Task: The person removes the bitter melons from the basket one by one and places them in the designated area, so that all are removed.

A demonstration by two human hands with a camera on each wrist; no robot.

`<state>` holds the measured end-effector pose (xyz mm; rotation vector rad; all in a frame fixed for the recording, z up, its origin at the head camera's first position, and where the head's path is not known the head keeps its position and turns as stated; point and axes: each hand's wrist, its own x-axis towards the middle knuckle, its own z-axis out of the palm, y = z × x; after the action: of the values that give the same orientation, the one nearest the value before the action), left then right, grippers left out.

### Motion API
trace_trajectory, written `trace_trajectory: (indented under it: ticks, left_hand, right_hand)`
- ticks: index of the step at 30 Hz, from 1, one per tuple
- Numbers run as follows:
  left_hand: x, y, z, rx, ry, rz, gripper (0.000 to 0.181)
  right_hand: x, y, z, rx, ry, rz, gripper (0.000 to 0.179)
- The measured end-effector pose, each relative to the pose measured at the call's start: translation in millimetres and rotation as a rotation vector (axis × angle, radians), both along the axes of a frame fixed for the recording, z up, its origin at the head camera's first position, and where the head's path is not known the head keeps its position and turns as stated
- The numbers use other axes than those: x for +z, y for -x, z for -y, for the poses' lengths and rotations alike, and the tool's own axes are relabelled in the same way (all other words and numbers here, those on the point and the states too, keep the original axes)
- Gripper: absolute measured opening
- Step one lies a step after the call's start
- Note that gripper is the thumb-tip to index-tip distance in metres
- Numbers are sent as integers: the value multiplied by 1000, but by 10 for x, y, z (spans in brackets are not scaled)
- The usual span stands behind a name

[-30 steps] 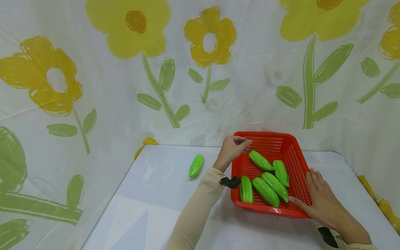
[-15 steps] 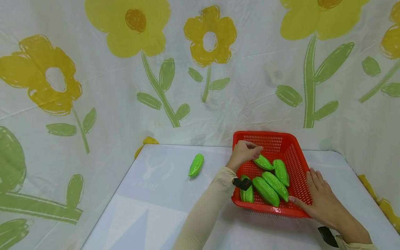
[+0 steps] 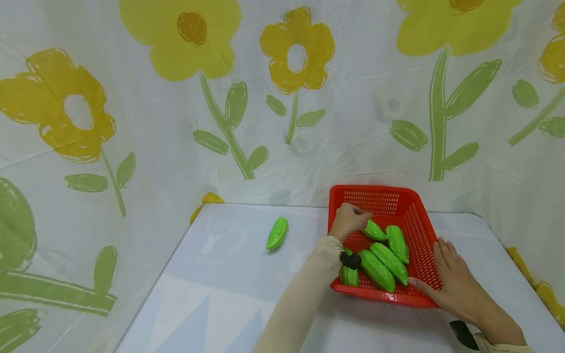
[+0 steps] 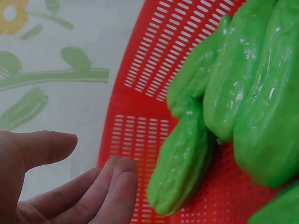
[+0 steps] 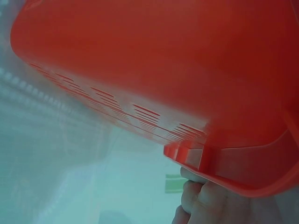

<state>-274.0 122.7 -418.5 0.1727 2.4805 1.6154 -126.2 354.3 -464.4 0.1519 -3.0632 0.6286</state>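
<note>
1. Five gourds [image 3: 389, 262] in one basket [image 3: 375, 191], one lone gourd [image 3: 277, 234] on the counter [image 3: 234, 269]
2. Lone gourd's long axis runs near to far, far end leaning right
3. Two hands: left hand [image 3: 347, 221] relaxed, fingers and thumb parted, beside a basket gourd; right hand [image 3: 456, 282] straight-fingered against the basket's right side

The left hand [image 3: 348, 220] is bare below a snug, plain beige sleeve [image 3: 304, 294], lightly creased toward its end, where a small, lumpy black device [image 3: 350, 260] sits. The bare right hand [image 3: 461, 282] meets a matching beige cuff [image 3: 486, 345] with a smooth black piece [image 3: 463, 335] beside it
</note>
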Motion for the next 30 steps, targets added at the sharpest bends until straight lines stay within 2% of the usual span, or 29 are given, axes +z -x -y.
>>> trace_trajectory:
  ticks: [4, 9, 11, 14, 16, 24, 30]
  left_hand:
    - [-49, 1, -50, 29, 6, 26, 24]
    - [-128, 12, -128, 65, 86, 18, 22]
    - [-168, 32, -163, 73, 118, 15, 32]
    - [-216, 58, -210, 79, 118, 0, 56]
    - [-242, 76, -235, 79, 121, -12, 64]
    - [-309, 100, -257, 59, 178, -47, 63]
    - [-387, 108, -257, 50, 155, -59, 61]
  right_hand:
    - [-1, -3, -1, 3, 8, 3, 125]
    - [-12, -7, -8, 8, 14, 3, 125]
    - [-14, -4, -10, 7, 14, 6, 125]
    - [-8, -1, -7, 7, 12, 4, 125]
    - [3, -1, -10, 7, 7, 2, 124]
    - [-16, -11, -25, 12, 18, -6, 122]
    - [-61, -34, -15, 22, 27, -21, 120]
